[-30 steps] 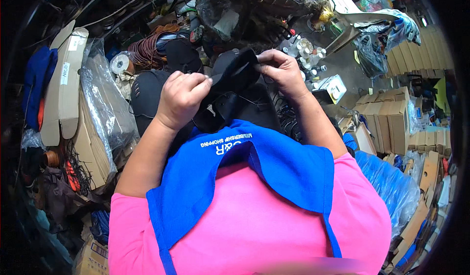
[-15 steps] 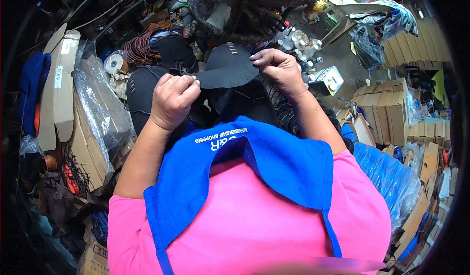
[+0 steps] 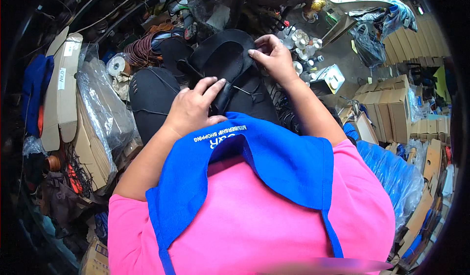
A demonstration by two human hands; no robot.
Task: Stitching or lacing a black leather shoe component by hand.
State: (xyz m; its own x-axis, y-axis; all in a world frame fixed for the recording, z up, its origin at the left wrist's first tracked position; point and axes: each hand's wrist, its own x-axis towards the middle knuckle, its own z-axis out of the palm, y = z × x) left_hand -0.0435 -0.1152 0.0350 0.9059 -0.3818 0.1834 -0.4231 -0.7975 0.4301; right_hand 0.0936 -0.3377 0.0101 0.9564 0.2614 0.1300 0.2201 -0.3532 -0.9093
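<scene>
A soft, black leather-like piece (image 3: 200, 54), curved with a wide opening, lies over my black-clad lap. My right hand (image 3: 275, 58) pinches its far right edge between thumb and bent fingers. Closer to me, my left hand (image 3: 196, 103) has its fingers closed on a narrow folded black part of the same piece. A thin thread or wire (image 3: 243, 90) trails out from beside the left fingertips; its end is too small to make out. My left knee (image 3: 152, 91), in black cloth, is left of the piece.
Left are long cardboard pieces (image 3: 63, 84), clear plastic sheeting (image 3: 100, 98) and a thread spool (image 3: 116, 65). Coiled brown cord (image 3: 139, 52) sits at the back. Several clear bottles (image 3: 301, 47) and a white container (image 3: 330, 78) stand right of my right hand; stacked cardboard (image 3: 387, 103) is farther right.
The black piece has been turned, and its opening now shows instead of a curved edge stretched between both hands. My left hand has moved right and nearer; the right hand has shifted slightly.
</scene>
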